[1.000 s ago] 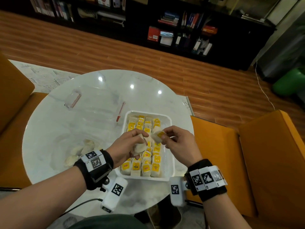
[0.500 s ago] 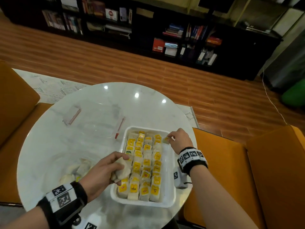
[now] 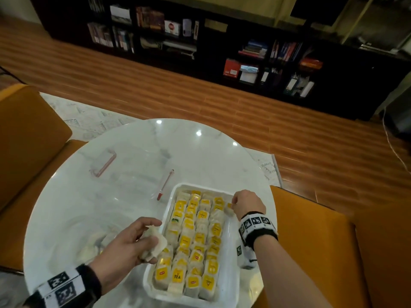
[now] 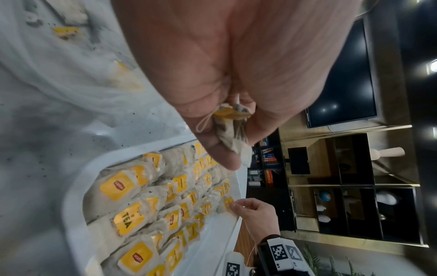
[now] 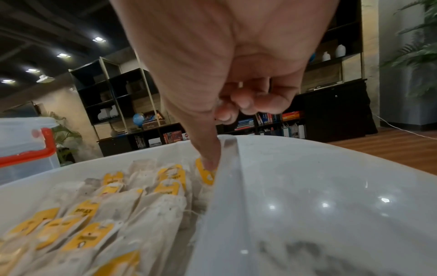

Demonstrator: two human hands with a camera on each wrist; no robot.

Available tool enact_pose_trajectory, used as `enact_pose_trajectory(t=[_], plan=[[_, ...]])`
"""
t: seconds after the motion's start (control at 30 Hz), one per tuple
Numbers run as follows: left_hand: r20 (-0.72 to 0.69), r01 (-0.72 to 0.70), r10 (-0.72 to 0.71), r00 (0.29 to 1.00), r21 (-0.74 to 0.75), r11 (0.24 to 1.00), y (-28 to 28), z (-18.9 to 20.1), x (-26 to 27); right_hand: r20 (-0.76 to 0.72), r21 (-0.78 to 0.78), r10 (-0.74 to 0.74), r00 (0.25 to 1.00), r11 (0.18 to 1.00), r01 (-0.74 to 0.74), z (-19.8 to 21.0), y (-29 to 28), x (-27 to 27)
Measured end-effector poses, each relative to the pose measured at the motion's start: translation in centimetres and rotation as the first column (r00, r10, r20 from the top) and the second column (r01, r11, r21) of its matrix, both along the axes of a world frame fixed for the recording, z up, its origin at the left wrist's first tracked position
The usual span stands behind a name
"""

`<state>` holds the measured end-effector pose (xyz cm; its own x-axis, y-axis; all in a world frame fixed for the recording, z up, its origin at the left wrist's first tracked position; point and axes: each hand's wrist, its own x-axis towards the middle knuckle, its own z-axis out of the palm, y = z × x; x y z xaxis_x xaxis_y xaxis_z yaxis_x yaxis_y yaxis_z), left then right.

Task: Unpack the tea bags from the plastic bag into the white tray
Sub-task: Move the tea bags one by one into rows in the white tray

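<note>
Tucking one tea bag (image 3: 229, 208) against the tray (image 3: 231, 252) wall, the right hand (image 3: 248, 204) pinches it; seat it upright. Left hand (image 3: 124, 245) grips more bags (image 3: 155, 244) beside the tray.

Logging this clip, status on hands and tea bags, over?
Left hand grips tea bag beside white tray. Right hand pinches tagged bag at tray's far right edge. More bags in plastic bag. Nothing blocking.

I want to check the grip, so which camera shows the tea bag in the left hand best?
Left wrist: the held tea bag is close, pinched by the left hand. Head shows it small; right wrist misses it.
</note>
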<state>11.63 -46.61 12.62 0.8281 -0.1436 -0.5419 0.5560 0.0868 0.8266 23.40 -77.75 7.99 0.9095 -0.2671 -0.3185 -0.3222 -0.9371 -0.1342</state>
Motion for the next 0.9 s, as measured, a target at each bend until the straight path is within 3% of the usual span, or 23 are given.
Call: enact_pose_trajectory(t=[0.43,0.73,0.9], plan=[[-0.056,-0.015,0.009,0.998,-0.098,0.995,0.0,0.1,0.6,0.039,-0.038,0.109,0.993,0.994,-0.107,-0.7,-0.2,0.7],[-0.016,0.014,-0.017,1.0,-0.167,0.986,0.6,0.3,1.2,0.056,-0.014,0.075,0.996,0.997,-0.074,-0.1,-0.5,0.4],[0.038,0.052,-0.046,0.998,-0.172,0.984,0.3,0.8,1.6,0.105,0.076,-0.003,0.994,0.997,-0.005,2.5,-0.3,-1.0]])
